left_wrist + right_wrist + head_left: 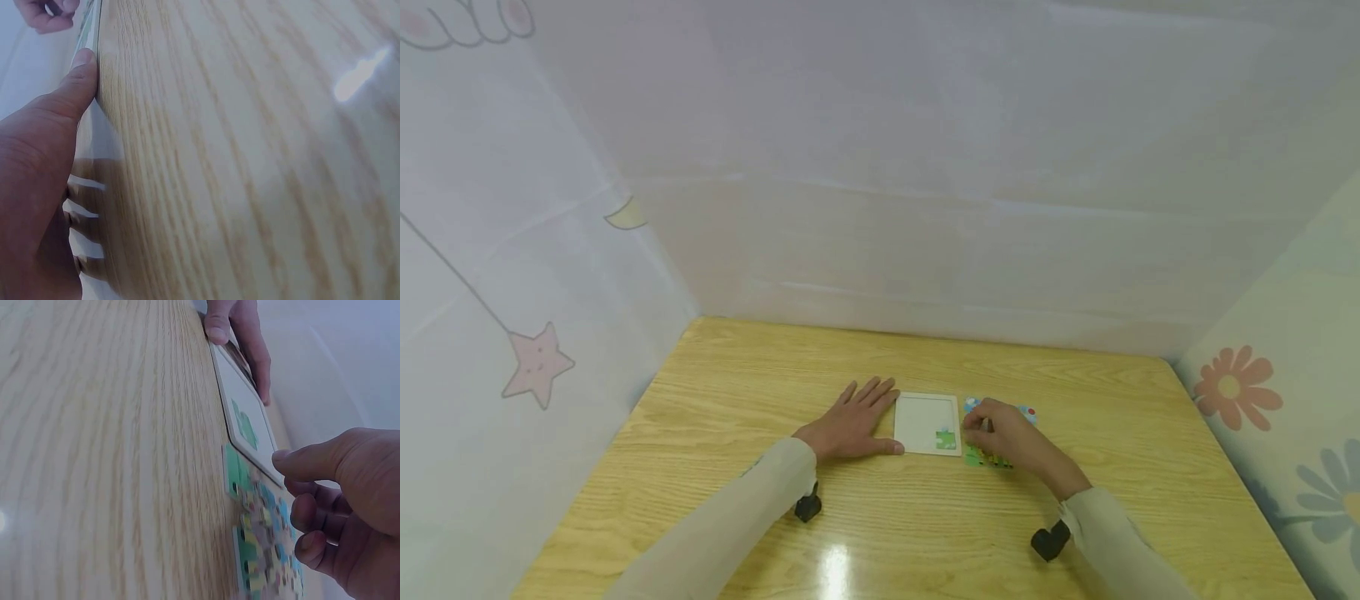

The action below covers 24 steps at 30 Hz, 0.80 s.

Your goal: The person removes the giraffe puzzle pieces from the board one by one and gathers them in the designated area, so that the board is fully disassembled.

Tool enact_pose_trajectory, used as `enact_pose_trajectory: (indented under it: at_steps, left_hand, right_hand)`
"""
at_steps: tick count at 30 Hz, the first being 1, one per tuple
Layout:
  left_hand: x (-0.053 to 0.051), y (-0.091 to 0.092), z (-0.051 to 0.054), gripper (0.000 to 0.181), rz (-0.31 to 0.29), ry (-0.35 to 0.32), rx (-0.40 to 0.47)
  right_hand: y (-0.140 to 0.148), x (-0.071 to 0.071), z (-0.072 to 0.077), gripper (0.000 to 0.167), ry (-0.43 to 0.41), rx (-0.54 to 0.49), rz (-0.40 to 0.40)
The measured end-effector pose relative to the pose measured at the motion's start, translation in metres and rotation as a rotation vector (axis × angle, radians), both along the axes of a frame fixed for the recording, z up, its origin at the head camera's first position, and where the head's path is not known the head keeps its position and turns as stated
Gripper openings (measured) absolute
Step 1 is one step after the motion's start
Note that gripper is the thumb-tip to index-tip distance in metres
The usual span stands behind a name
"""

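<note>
A square puzzle tray [917, 427] with a pale rim lies flat on the table. One green puzzle piece [946, 440] sits in its lower right corner. My left hand [853, 423] is spread at the tray's left side, its thumb touching the lower left corner and its fingertips by the upper left. To the right of the tray lie several colourful puzzle pieces [259, 531], partly covered by my right hand [1006, 433] in the head view. That hand hovers by the tray's right edge, fingers bent, thumb apart from them; I see no piece between them.
The wooden table [880, 517] carries the tray and the pieces near its middle. Pale printed cloth [925, 250] hangs behind the table and along both sides. A dark wrist camera [1050, 542] sticks out under the right sleeve, another under the left.
</note>
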<state>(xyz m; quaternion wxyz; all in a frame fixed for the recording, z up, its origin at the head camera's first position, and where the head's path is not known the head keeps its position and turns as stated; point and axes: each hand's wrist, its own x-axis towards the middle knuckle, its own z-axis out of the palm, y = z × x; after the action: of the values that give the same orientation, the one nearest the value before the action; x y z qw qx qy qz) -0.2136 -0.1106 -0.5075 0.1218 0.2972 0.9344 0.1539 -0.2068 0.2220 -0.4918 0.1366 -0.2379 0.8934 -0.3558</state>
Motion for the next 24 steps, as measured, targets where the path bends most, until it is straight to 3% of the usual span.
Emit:
enact_pose_trajectory:
  at_steps: [10,24]
  left_hand:
    - [0.001,0.0,0.001,0.1,0.009,-0.003,-0.017]
    - [-0.001,0.0,-0.001,0.1,0.01,0.008,-0.023]
  right_hand:
    - [-0.024,-0.011,0.001,0.018,-0.021,0.038,0.055]
    - [-0.033,-0.018,-0.001,0.011,-0.077,0.061,0.068]
